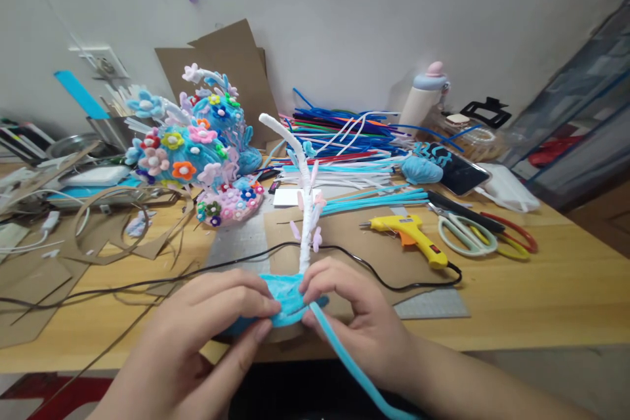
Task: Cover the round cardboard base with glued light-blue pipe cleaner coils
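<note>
Left hand (197,321): thumb and fingertips pinched on the left part of the blue base.
Right hand (359,308): fingers closed on the base's right edge, just where the light blue strip meets it.
Blue base (283,289): between the two hands, at the near edge of the table (516,302), its fuzzy upper face in view.
Light blue strip (344,357): running from the right hand's fingertips down toward the bottom of the view (its far end is out of sight).
White stem (306,226): rising from the back of the base, roughly upright, its top curving left; small pink and blue pieces sit along it.
Glue gun (411,233): yellow, lying on a cardboard sheet (354,226) beyond the right hand, nozzle pointing left; a black cord (197,269) crosses the table behind both hands.
Scissors (465,234): pale-handled, just right of the glue gun.
Flower-covered piece (191,151): back left, blue and crowded with many-coloured blossoms.
Fuzzy stems (344,128): heaped by the wall, mostly blue, with white and red among them.
Bottle (423,102): upright, right of that heap.
Phone (462,172): dark-screened, in front of the bottle and to its right.
</note>
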Action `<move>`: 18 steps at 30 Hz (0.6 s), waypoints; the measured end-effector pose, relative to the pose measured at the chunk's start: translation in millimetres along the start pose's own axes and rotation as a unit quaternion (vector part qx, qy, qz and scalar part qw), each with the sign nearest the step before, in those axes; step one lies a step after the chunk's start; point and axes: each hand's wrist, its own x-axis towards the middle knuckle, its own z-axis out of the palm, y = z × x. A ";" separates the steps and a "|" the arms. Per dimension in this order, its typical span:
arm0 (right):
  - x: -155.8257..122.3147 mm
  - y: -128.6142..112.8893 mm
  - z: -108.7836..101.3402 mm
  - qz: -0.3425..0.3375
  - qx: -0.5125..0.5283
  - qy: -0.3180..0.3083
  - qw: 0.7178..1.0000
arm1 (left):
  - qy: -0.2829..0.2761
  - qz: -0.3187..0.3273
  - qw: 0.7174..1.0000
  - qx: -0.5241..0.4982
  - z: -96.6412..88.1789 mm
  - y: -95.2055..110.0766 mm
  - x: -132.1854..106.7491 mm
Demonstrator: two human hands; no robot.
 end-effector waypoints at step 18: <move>11.2 -77.8 -54.6 0.035 -0.253 -0.139 0.957 | 0.025 0.020 0.999 0.005 6.6 9.5 3.6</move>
